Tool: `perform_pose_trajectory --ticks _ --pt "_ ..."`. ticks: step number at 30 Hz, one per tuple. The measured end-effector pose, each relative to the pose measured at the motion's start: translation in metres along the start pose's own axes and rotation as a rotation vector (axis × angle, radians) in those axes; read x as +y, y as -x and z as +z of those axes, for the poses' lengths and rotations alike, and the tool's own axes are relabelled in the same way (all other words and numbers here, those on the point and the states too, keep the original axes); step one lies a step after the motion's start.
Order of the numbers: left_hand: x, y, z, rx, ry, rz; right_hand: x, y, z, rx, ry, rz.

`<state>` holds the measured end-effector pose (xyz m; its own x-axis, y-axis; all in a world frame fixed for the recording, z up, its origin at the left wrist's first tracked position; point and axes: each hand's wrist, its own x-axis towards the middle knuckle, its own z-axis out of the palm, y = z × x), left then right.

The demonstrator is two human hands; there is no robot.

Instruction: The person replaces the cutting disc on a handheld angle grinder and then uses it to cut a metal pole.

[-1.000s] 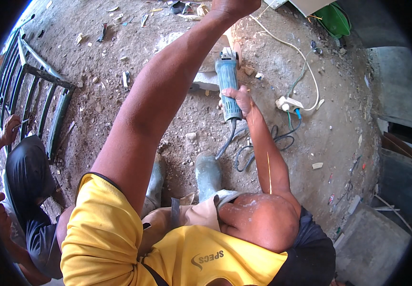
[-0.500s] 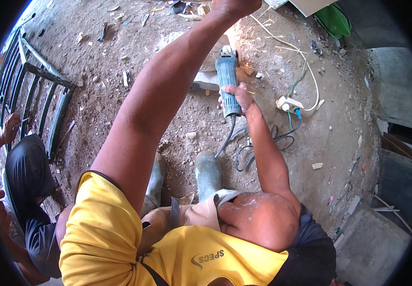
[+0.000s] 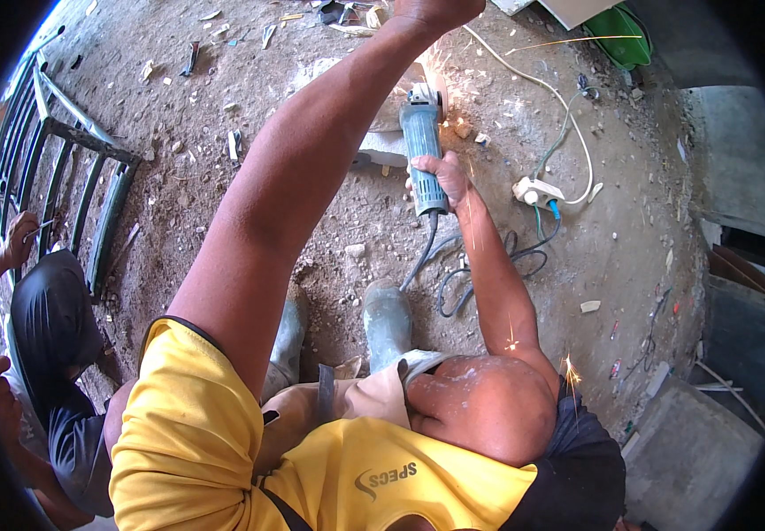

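Note:
My right hand (image 3: 444,180) is wrapped round the body of a blue-green angle grinder (image 3: 423,150). Its disc (image 3: 436,84) points away from me, and bright sparks fly around it. What the disc touches is hidden behind my outstretched left forearm. My left hand (image 3: 440,11) reaches to the top edge of the head view, partly cut off. Its fingers look closed; what they grip is out of sight. From the grinder's rear end a dark cord (image 3: 429,248) runs down and loops on the ground.
A white power strip (image 3: 537,191) with a blue plug lies right of the grinder. At left, a co-worker's hand (image 3: 19,237) holds a thin tool beside a dark metal frame (image 3: 90,133). My boots (image 3: 387,319) stand on dirt littered with scraps. A green container (image 3: 621,40) is far right.
Sparks now scatter wider, some landing over my right forearm and beside my right knee, and one streaking toward the green container. Both hands and the grinder stay nearly in place.

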<state>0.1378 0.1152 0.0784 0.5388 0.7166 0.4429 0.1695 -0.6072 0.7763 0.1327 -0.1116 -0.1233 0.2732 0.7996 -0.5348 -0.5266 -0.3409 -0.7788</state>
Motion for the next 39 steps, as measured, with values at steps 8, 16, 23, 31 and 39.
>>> perform_pose_trajectory --ticks 8,16,23,31,39 --pt "-0.006 -0.001 0.002 0.027 0.005 0.038 -0.001 0.010 0.008 0.015 -0.007 -0.027" --pt "-0.005 -0.001 0.002 0.048 0.000 0.046 -0.001 0.000 0.002 -0.020 -0.009 -0.010" --pt "-0.005 -0.003 0.000 0.010 -0.027 0.023 0.000 0.007 0.005 -0.001 -0.018 -0.019" --pt "-0.006 -0.002 0.000 0.018 -0.011 0.043 0.001 0.016 0.008 0.006 -0.007 -0.033" --pt "-0.006 -0.002 0.000 0.038 -0.011 0.050 -0.002 0.004 0.002 -0.029 0.011 0.012"
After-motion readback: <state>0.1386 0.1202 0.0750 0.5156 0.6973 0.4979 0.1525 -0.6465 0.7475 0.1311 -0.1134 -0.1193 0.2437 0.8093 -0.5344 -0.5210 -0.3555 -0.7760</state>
